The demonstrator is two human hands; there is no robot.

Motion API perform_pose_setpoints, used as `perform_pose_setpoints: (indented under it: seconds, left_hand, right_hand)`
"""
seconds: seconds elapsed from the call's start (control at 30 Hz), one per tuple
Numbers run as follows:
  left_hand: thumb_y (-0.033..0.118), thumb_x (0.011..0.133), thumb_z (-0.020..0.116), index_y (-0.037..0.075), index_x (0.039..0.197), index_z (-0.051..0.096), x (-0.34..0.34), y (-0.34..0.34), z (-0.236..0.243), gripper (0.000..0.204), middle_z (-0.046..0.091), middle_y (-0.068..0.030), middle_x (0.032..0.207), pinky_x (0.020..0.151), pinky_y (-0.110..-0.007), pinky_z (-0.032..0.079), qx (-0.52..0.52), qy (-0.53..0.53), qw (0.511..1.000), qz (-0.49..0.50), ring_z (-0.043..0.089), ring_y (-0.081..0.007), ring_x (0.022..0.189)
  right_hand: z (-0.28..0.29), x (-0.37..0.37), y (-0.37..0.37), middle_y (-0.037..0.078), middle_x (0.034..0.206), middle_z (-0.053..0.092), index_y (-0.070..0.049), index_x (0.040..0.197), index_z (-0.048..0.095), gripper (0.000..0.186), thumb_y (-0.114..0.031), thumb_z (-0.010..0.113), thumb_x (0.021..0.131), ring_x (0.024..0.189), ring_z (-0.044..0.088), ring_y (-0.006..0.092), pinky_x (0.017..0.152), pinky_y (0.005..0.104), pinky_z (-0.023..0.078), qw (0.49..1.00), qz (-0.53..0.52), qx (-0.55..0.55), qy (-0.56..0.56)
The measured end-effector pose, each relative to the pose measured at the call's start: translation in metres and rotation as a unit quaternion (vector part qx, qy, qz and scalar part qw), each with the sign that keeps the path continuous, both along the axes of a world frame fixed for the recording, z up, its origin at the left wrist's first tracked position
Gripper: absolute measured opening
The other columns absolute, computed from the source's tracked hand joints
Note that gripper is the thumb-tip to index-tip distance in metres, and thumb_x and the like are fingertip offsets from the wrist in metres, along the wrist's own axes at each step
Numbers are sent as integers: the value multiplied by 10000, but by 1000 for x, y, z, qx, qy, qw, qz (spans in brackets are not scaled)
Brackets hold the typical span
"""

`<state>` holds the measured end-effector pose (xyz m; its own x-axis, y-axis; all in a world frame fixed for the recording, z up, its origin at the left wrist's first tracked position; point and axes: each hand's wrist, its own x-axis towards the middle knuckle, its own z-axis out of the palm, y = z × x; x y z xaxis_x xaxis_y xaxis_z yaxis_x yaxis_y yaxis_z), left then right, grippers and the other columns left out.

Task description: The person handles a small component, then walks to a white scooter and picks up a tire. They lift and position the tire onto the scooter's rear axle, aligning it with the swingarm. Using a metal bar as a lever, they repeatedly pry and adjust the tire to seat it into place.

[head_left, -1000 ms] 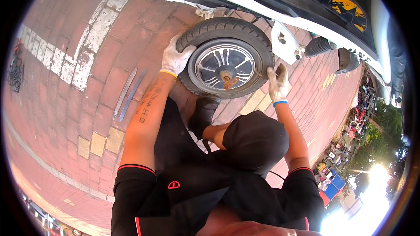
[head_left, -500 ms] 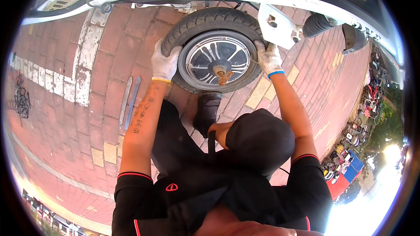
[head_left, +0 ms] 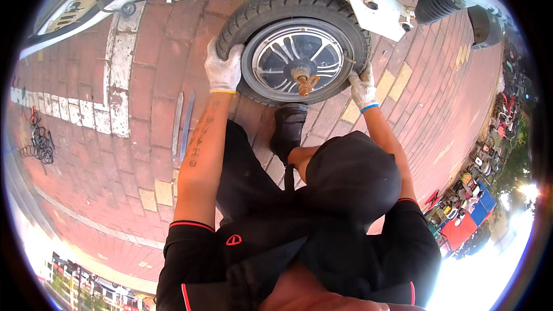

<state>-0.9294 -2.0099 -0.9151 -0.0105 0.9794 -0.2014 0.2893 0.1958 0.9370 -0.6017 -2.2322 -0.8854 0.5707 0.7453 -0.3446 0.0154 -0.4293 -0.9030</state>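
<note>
Both gloved hands, left hand (head_left: 223,68) and right hand (head_left: 363,89), grip the wheel (head_left: 294,37); two metal bars (head_left: 182,124) lie nearby.

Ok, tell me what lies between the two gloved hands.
The wheel: the left hand grips the tyre on one side, the right hand on the other, with the spoked hub and axle midway, in the head view.

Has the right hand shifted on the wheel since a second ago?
Yes. The right hand slid from the tyre's top, near the white bracket, down the wheel's right side.
</note>
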Motion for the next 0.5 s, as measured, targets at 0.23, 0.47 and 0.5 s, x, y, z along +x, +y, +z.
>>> perform_pose_setpoints:
  seconds: [0.23,0.47,0.5]
  left_hand:
    - [373,789,839,-13,1312,641,-8,1,-8,679,747,-264,1134,957,-418,557,14,-7,1000,3,733,-371,1076]
    - [359,783,844,14,1307,651,-7,6,-5,657,758,-240,1114,946,-412,568,33,-10,999,-3,745,-343,1060]
    - [369,783,839,16,1315,645,-4,7,-4,667,757,-244,1119,945,-413,569,4,0,1000,-10,745,-347,1065]
  right_hand:
    - [12,-19,-4,146,1498,532,-21,1582,313,631,-37,592,1016,1368,500,233,1175,360,372,1000,-2,-17,-20]
    - [-27,-32,-26,177,1577,458,-15,1624,212,807,2,658,952,1436,457,268,1216,376,330,997,-34,-62,-35]
    - [-46,-19,-42,186,1573,461,-15,1612,240,782,-25,671,960,1429,469,279,1214,383,338,981,-20,-119,-154]
